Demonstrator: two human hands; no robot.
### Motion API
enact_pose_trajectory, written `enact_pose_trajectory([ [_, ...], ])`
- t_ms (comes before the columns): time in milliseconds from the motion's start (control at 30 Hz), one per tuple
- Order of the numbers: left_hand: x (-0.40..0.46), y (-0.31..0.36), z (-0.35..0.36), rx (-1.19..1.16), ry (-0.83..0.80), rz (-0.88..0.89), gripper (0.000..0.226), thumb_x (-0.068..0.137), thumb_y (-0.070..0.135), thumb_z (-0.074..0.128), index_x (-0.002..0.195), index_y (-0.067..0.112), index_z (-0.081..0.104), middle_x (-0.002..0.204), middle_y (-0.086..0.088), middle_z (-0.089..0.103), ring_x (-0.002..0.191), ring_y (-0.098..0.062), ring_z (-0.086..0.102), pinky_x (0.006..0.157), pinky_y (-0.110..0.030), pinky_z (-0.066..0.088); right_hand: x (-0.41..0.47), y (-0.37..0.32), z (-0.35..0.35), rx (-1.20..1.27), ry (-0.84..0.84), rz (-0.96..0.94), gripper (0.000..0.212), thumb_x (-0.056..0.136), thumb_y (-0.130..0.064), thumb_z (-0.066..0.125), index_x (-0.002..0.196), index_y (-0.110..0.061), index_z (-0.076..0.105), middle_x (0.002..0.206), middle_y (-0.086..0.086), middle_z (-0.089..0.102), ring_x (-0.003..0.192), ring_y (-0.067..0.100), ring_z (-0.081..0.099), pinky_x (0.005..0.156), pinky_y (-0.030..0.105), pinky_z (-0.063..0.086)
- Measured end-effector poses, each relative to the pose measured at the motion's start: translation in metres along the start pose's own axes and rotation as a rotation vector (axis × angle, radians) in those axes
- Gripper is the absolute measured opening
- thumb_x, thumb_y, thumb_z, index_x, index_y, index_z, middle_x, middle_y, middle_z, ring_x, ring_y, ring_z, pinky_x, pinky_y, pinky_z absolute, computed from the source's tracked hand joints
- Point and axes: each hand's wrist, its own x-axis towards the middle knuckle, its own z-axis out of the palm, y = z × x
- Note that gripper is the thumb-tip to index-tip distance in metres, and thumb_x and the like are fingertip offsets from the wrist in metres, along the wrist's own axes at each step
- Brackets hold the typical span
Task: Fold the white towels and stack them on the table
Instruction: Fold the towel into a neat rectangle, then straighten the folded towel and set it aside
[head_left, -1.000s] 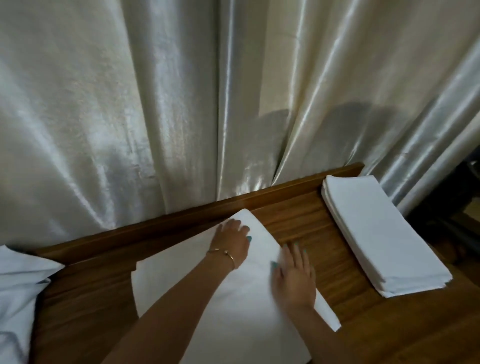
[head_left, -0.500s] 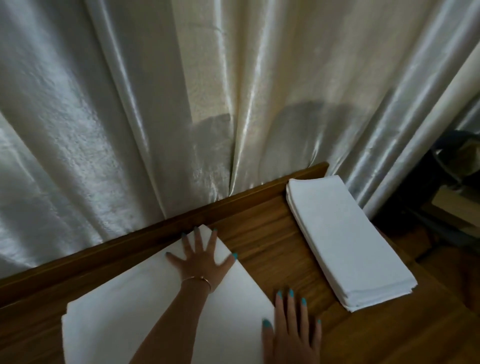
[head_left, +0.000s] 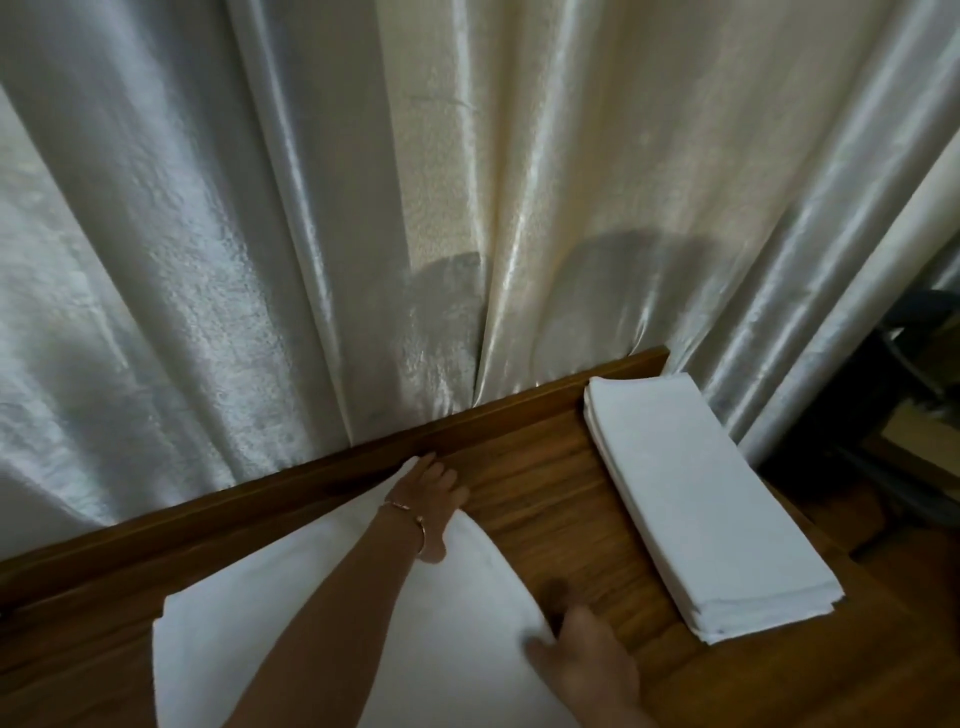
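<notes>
The flat white cloth towel (head_left: 322, 639) lies on the brown wooden table (head_left: 550, 499), left of the neat stack of folded white towels (head_left: 696, 499). It looks light and limp, best taken at a corner or edge. The left hand (head_left: 428, 496) curls over its far corner; earlier it lay spread flat. The right hand (head_left: 587, 660) rests on the edge nearest the stack, fingers blurred, so I cannot tell its grip.

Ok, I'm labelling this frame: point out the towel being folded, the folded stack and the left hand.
towel being folded (head_left: 291, 639): head view, flat middle of the cloth.
folded stack (head_left: 696, 499): head view, top towel's face.
left hand (head_left: 431, 493): head view, back of the hand.
</notes>
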Motion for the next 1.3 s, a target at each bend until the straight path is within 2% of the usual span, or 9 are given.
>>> enact_pose_trajectory([
  [100, -0.009, -0.009, -0.013, 0.102, 0.012, 0.036, 0.059, 0.067, 0.034, 0.062, 0.125, 0.022, 0.057, 0.139, -0.006, 0.036, 0.134, -0.030, 0.023, 0.120, -0.045, -0.005, -0.003, -0.004, -0.013, 0.034, -0.070, -0.026, 0.033, 0.081, -0.052, 0.057, 0.107, -0.032, 0.055, 0.112, -0.006, 0.061, 0.113, 0.017, 0.058, 0.084, 0.025, 0.042],
  [167, -0.017, -0.023, -0.029, 0.093, 0.048, 0.068, 0.045, 0.073, 0.038, 0.058, 0.116, 0.024, 0.062, 0.134, -0.002, 0.047, 0.134, -0.027, 0.027, 0.120, -0.042, 0.000, -0.006, -0.008, -0.024, 0.004, -0.068, -0.053, 0.033, 0.085, -0.053, 0.052, 0.110, -0.032, 0.055, 0.118, -0.005, 0.062, 0.115, 0.017, 0.057, 0.084, 0.026, 0.041],
  [300, -0.061, -0.073, -0.067, -0.397, 0.006, -0.164, 0.026, 0.082, 0.042, 0.064, 0.104, 0.030, 0.058, 0.120, 0.000, 0.056, 0.115, -0.022, 0.050, 0.094, -0.031, 0.040, -0.017, -0.034, -0.070, -0.001, 0.078, -0.114, 0.027, 0.085, -0.056, 0.054, 0.102, -0.035, 0.056, 0.109, -0.006, 0.064, 0.105, 0.018, 0.061, 0.081, 0.028, 0.044],
  [533, -0.190, -0.152, -0.121, -0.718, 0.231, -0.288, 0.017, 0.083, 0.012, 0.069, 0.100, 0.007, 0.071, 0.097, -0.010, 0.068, 0.095, -0.025, 0.062, 0.077, -0.024, 0.043, -0.046, -0.097, -0.168, 0.193, 0.193, -0.322, 0.016, 0.077, -0.008, 0.077, 0.082, -0.020, 0.068, 0.093, 0.001, 0.067, 0.098, 0.024, 0.065, 0.081, 0.028, 0.049],
  [633, -0.234, -0.164, -0.140, -0.983, 0.464, -0.450, 0.010, 0.079, 0.018, 0.075, 0.087, 0.013, 0.074, 0.076, -0.002, 0.067, 0.071, -0.016, 0.060, 0.060, -0.018, 0.042, -0.064, -0.131, -0.187, 0.236, 0.298, -0.361, 0.016, 0.075, -0.020, 0.081, 0.077, -0.006, 0.073, 0.081, 0.009, 0.070, 0.084, 0.023, 0.065, 0.076, 0.035, 0.051],
  [733, -0.256, -0.162, -0.163, -1.368, 0.658, -0.610, 0.015, 0.073, 0.026, 0.080, 0.076, 0.013, 0.073, 0.072, -0.005, 0.068, 0.065, -0.016, 0.060, 0.067, -0.027, 0.048, -0.085, -0.167, -0.194, 0.334, 0.393, -0.403, 0.032, 0.074, -0.029, 0.078, 0.054, -0.013, 0.059, 0.056, 0.001, 0.054, 0.059, 0.017, 0.054, 0.054, 0.029, 0.039],
  [933, -0.277, -0.120, -0.222, -1.799, 1.003, -0.728, 0.018, 0.065, 0.015, 0.083, 0.059, 0.013, 0.066, 0.063, -0.004, 0.064, 0.059, -0.019, 0.059, 0.056, -0.023, 0.051, -0.136, -0.242, -0.191, 0.585, 0.464, -0.488, 0.021, 0.076, -0.018, 0.067, 0.060, -0.011, 0.056, 0.057, 0.003, 0.052, 0.056, 0.019, 0.051, 0.054, 0.027, 0.040],
  [1200, -0.297, -0.056, -0.257, -2.115, 1.189, -0.657, 0.026, 0.069, 0.016, 0.083, 0.089, 0.002, 0.074, 0.086, -0.014, 0.073, 0.077, -0.025, 0.068, 0.076, -0.034, 0.059, -0.220, -0.307, -0.159, 0.787, 0.202, -0.696, 0.007, 0.075, -0.013, 0.077, 0.075, -0.007, 0.072, 0.077, 0.011, 0.072, 0.074, 0.019, 0.067, 0.070, 0.038, 0.057],
  [1300, -0.308, -0.054, -0.260, -2.322, 1.109, -0.538, 0.029, 0.075, 0.015, 0.079, 0.098, 0.000, 0.071, 0.100, -0.023, 0.071, 0.093, -0.036, 0.069, 0.088, -0.048, 0.055, -0.236, -0.308, -0.154, 0.841, 0.118, -0.717, 0.016, 0.073, 0.000, 0.075, 0.080, -0.014, 0.071, 0.076, 0.001, 0.070, 0.075, 0.015, 0.068, 0.064, 0.026, 0.057],
])
